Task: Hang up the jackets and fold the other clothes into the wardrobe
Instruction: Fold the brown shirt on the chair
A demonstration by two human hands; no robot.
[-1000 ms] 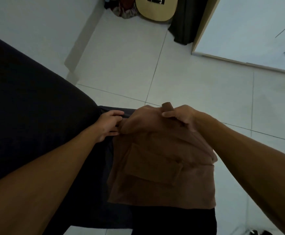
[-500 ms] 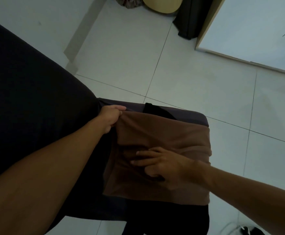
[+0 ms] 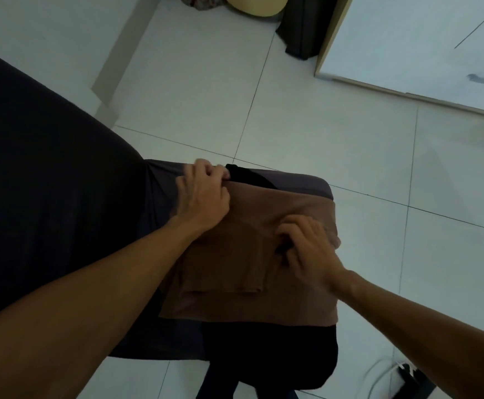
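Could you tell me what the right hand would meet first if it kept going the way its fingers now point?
Probably the left hand. The right hand rests on the brown garment, fingers pointing up-left across it, and only cloth lies between them. Heights are hard to judge.

Plain brown garment [image 3: 252, 272] on a dark grey seat [image 3: 304, 182]; black clothing [image 3: 272, 361] beneath (unpatterned); pale grey-white floor tiles [image 3: 321, 133].

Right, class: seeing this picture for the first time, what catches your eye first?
The folded brown fabric garment at centre, lying on a dark cushioned surface. The left hand pinches its top-left corner while the right hand grips a fold near its right edge. Pale floor tiles surround them.
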